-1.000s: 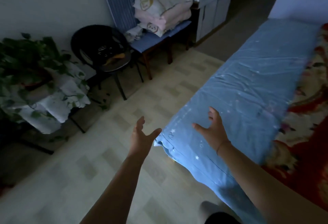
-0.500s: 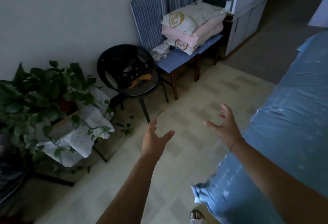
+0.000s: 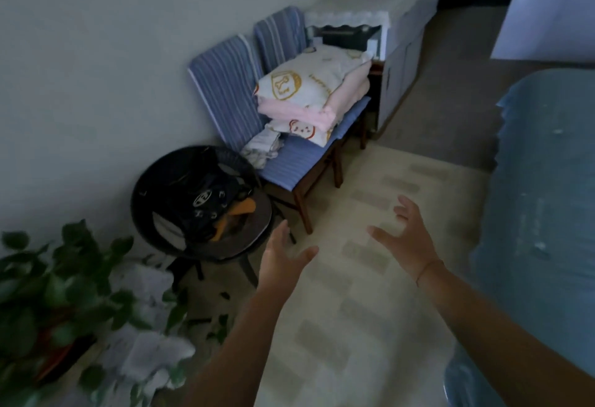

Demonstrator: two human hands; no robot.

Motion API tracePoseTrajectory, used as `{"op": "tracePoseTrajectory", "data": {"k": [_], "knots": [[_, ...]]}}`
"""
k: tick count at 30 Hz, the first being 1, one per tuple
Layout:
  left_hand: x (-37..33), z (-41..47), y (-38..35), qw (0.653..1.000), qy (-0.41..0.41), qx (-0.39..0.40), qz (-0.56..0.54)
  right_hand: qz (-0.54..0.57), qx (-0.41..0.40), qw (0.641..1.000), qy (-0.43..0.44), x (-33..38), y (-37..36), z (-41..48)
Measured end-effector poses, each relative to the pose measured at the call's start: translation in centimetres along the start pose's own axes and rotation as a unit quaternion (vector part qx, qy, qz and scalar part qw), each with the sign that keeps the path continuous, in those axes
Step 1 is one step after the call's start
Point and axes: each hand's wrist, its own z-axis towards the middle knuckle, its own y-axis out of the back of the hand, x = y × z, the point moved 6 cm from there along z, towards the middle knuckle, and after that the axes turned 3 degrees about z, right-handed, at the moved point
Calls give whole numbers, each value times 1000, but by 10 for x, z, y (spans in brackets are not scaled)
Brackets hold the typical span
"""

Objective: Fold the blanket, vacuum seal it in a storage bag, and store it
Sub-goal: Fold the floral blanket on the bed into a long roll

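Mid-frame, left hand and right hand reach forward, fingers spread, holding nothing; folded blanket upper centre, dim and blurred.

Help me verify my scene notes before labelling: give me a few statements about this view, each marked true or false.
1. The left hand and right hand are open, fingers spread. True.
2. The folded bedding is stacked on the striped chair. True.
3. The blue sheet lies at the view's right edge. True.
4. The right hand grips the folded bedding. False: it holds nothing, apart from the chair.
5. The left hand rests on the blue sheet. False: it is over the floor, touching nothing.
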Motion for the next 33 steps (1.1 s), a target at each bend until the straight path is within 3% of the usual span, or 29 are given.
{"op": "tracePoseTrajectory", "data": {"k": [5,11,24,33], "knots": [[-41,104,-36,996,-49,70,24,-10,-76,997,-18,-7,23,77],[-108,236,-127,989,-77,123,12,-56,-145,988,-9,-19,79,197],[-289,482,-304,976,-90,190,-63,-41,-177,983,-27,-16,194,506],[-418,696,-415,960,-145,233,-50,-22,-240,970,-33,-20,271,730]]}}
